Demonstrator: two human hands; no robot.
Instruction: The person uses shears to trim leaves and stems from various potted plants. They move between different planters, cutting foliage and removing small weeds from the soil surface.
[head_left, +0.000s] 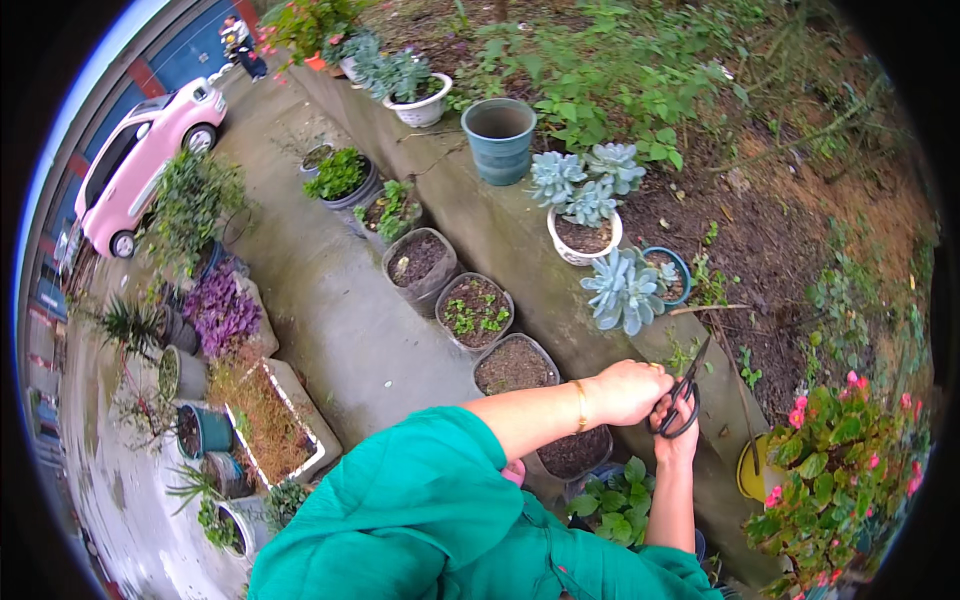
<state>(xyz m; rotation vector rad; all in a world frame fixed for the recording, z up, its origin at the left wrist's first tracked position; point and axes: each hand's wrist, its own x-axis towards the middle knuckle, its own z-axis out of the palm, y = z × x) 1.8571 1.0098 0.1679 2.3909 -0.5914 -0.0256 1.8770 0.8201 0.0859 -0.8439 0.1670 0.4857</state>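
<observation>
A pair of black-handled scissors (684, 401) is in my right hand (676, 433), with its fingers at the handle loops and the blades pointing up and away over the concrete ledge. My left hand (634, 390), below a gold-coloured bracelet (580, 406), is curled right against my right hand and the scissors' handles. Whether it grips anything is hidden. Just beyond the hands, a pale blue-green succulent (624, 291) leans out of a blue pot (679, 279). A white pot (585, 251) with similar rosettes stands behind it.
Soil-filled containers (516, 365) line the foot of the concrete ledge (517, 255). An empty blue-green pot (499, 150) stands on it. Pink-flowered begonias (832, 457) and a yellow pot (752, 469) are at right. Planters (322, 442) stand left; a pink car (142, 165) and a person (241, 46) are farther off.
</observation>
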